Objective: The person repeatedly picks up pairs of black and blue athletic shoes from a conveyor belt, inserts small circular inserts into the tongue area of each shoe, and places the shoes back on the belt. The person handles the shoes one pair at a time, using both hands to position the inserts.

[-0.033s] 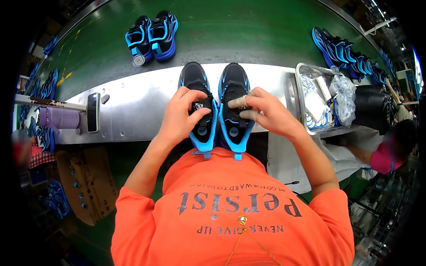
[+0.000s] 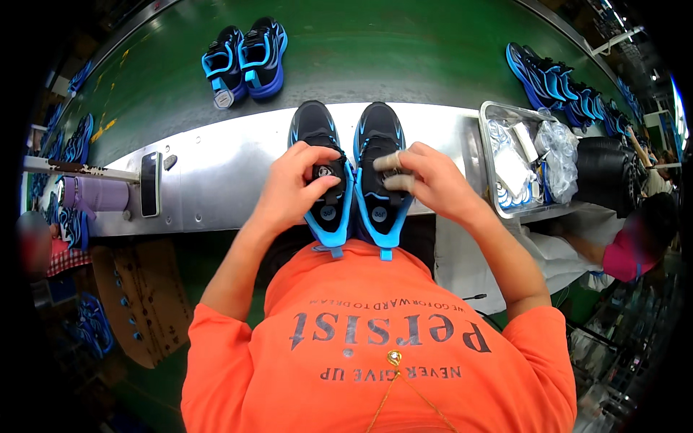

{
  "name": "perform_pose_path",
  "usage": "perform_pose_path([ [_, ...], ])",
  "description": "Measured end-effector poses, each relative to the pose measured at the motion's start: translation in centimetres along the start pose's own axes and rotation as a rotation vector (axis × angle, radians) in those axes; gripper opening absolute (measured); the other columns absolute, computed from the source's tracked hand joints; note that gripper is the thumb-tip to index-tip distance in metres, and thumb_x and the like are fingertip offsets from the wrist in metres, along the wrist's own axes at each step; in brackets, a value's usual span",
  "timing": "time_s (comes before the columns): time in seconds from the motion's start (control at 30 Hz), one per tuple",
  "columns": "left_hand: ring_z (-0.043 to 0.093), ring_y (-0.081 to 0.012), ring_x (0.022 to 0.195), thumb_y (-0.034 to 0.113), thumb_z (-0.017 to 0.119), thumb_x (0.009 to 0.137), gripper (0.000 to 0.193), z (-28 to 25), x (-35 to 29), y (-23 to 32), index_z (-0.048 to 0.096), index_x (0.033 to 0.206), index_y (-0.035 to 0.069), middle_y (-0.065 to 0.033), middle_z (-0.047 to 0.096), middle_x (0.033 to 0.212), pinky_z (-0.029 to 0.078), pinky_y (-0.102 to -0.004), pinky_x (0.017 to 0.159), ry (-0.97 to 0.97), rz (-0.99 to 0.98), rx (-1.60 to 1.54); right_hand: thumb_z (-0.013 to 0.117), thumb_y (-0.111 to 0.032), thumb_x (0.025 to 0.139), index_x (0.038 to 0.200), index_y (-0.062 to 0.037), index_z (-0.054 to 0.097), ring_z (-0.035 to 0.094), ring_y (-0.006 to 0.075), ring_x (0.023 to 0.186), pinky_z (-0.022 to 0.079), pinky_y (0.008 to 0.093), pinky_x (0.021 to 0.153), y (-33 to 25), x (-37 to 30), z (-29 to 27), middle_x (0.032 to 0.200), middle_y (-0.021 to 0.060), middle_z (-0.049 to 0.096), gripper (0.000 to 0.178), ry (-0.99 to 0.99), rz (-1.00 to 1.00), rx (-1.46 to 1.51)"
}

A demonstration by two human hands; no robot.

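Observation:
A pair of black shoes with bright blue trim stands side by side on a metal shelf (image 2: 216, 180), toes pointing away from me. My left hand (image 2: 292, 191) grips the left shoe (image 2: 310, 123) over its tongue, fingers pinching a small round dial there. The right shoe (image 2: 379, 126) is held at the tongue by my right hand (image 2: 433, 184), which has pale tape on two fingertips. Both heels hang over the shelf's near edge against my orange shirt.
Beyond the shelf runs a green conveyor belt (image 2: 404, 50) with another blue and black pair (image 2: 245, 61) and a row of shoes (image 2: 556, 83) at the right. A metal tray (image 2: 487, 144) holds plastic bags. At the left lie a phone (image 2: 150, 184) and a purple bottle (image 2: 97, 195). A person in pink (image 2: 635, 252) is at the right.

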State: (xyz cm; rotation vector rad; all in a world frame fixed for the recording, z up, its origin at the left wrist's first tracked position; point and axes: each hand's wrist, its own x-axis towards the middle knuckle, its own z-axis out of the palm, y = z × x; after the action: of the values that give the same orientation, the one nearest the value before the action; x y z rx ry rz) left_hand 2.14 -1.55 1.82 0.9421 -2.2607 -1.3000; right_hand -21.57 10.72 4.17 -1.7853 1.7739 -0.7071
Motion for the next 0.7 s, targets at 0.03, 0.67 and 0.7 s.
perform_pose_path([
  [0.03,0.058,-0.0219,0.08,0.009,0.078,0.076,0.037,-0.4,0.3,-0.1,0.064,0.11,0.006,-0.0079,0.06,0.094,0.049,-0.0327,0.07,-0.067,-0.019,-0.077,0.075,-0.019,0.081,0.109,-0.0142,0.072,0.06,0.0225,0.082,0.048,0.0327,0.07,-0.3,0.2,0.4,0.088,0.0087,0.057,0.028,0.033,0.044,-0.077],
  [0.67,0.052,-0.0091,0.083,0.003,0.071,0.082,0.048,0.7,0.1,1.2,0.06,0.128,0.008,-0.0032,0.062,0.111,0.043,-0.0224,0.075,0.053,0.096,0.158,0.076,-0.016,0.079,0.112,-0.0154,0.073,0.059,0.0191,0.083,0.049,0.0309,0.075,0.6,-0.2,-1.0,0.089,0.007,0.058,0.033,-0.031,0.028,0.132],
  [0.7,0.052,-0.0102,0.084,0.003,0.072,0.081,0.049,1.0,0.3,0.7,0.06,0.128,0.008,-0.0042,0.062,0.111,0.043,-0.0232,0.075,0.047,0.013,0.193,0.077,-0.018,0.078,0.112,-0.0153,0.073,0.058,0.0192,0.082,0.049,0.031,0.074,1.3,0.1,-0.9,0.088,0.007,0.058,0.034,-0.04,0.006,0.147],
])
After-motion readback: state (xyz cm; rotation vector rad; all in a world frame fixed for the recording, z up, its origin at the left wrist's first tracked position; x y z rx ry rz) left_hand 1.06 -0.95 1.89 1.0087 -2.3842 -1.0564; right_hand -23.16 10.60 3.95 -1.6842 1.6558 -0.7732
